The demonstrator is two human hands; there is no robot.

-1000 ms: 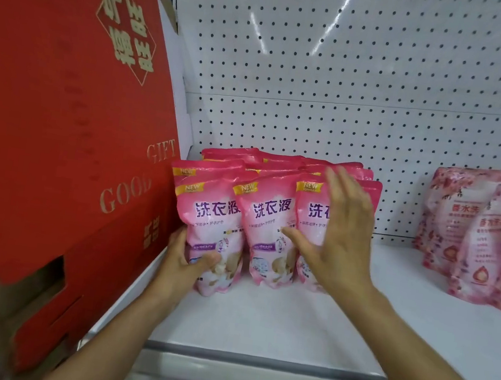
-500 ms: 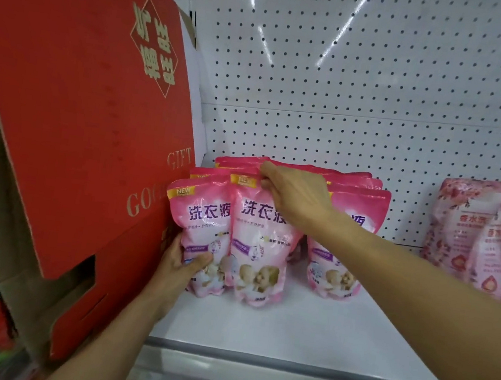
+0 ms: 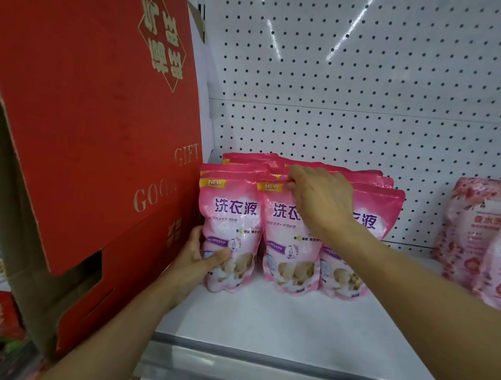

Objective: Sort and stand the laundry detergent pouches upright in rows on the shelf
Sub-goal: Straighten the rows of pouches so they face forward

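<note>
Pink detergent pouches (image 3: 292,227) are standing upright in rows at the white shelf's (image 3: 304,331) left end; I am observing the left hand (image 3: 198,259) gripping the leftmost pouch (image 3: 232,219), the right hand (image 3: 318,198) pinching the middle pouch's top edge

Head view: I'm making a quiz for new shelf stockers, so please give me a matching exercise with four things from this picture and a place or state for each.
Things:
1. left hand
2. right hand
3. red gift box
4. paler floral pouches

Places or states:
A. stands at the left end of the shelf, beside the pink pouches
B. pinches the top edge of the middle front pouch
C. stand apart at the right end of the shelf
D. grips the lower side of the left front pouch

Pairs: 1-D, 2-B, 3-A, 4-C
</note>
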